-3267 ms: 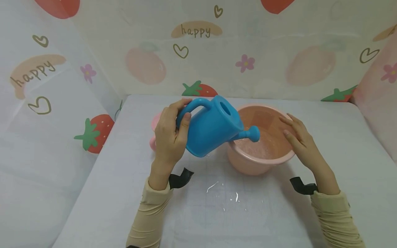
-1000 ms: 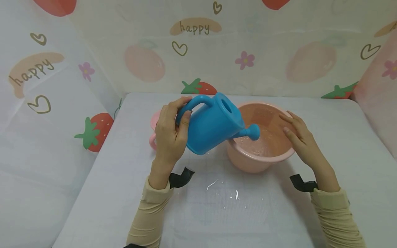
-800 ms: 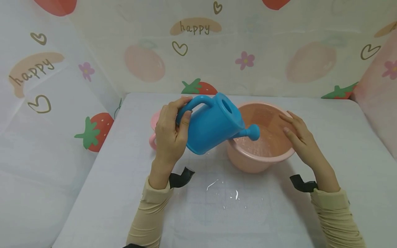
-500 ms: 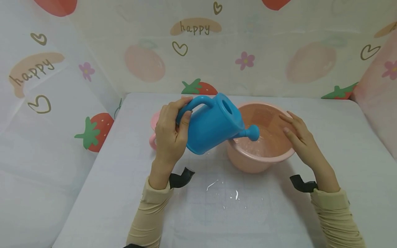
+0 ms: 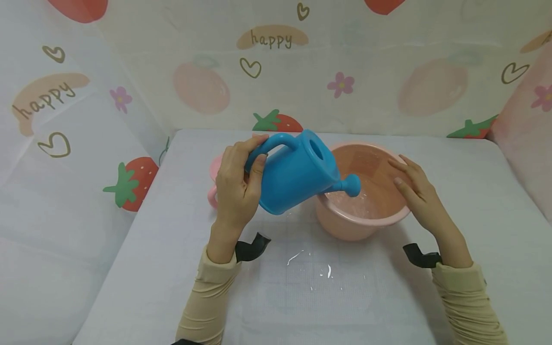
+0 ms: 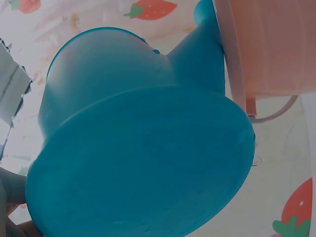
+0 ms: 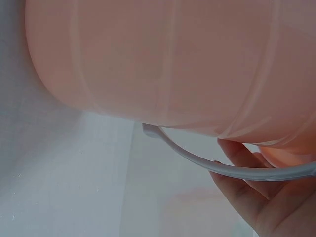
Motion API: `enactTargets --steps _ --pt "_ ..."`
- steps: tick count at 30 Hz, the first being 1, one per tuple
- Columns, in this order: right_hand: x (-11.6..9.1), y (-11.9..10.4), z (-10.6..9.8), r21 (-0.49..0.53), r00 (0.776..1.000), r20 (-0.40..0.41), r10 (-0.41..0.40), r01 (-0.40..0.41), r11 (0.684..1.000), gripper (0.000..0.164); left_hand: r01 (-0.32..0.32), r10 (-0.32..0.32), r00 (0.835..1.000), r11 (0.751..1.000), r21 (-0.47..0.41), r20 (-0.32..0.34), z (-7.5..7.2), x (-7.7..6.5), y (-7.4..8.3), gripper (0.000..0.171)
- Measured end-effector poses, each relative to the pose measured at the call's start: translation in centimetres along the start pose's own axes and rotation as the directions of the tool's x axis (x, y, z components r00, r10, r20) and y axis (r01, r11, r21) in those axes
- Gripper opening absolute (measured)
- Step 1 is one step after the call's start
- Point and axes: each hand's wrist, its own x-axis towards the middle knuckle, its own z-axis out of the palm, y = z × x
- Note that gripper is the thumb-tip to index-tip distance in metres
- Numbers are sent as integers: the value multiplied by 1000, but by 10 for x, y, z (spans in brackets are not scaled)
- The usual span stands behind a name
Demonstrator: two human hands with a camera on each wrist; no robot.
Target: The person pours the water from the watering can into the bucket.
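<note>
- Two printed "happy" words (image 5: 271, 39) can be read on the fruit-and-heart backdrop (image 5: 375, 57), one at the back, one on the left side.
- White-covered table (image 5: 284, 306), below both arms.
- Pink basin (image 5: 345, 227), standing on the table, with a pale curved handle (image 7: 237, 171) along its outside.
- Blue watering can (image 5: 297, 177), held up and tilted toward the basin, its spout end over the basin's mouth.
- Left hand (image 5: 237, 187): fingers and thumb wrapped round the can's handle.
- Right hand (image 5: 416, 194): bent fingers gripping the basin's right rim.
- Pink object (image 5: 215, 167), mostly hidden behind the left hand.
- Wet-looking glints (image 5: 329, 272) on the tabletop, before the basin.
</note>
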Motion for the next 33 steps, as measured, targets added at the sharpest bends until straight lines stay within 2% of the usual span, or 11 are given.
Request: enactTargets --steps 33 --pt "1 2 0 -3 1000 -8 -18 18 1000 44 16 -16 999 1000 -7 29 -3 0 -8 30"
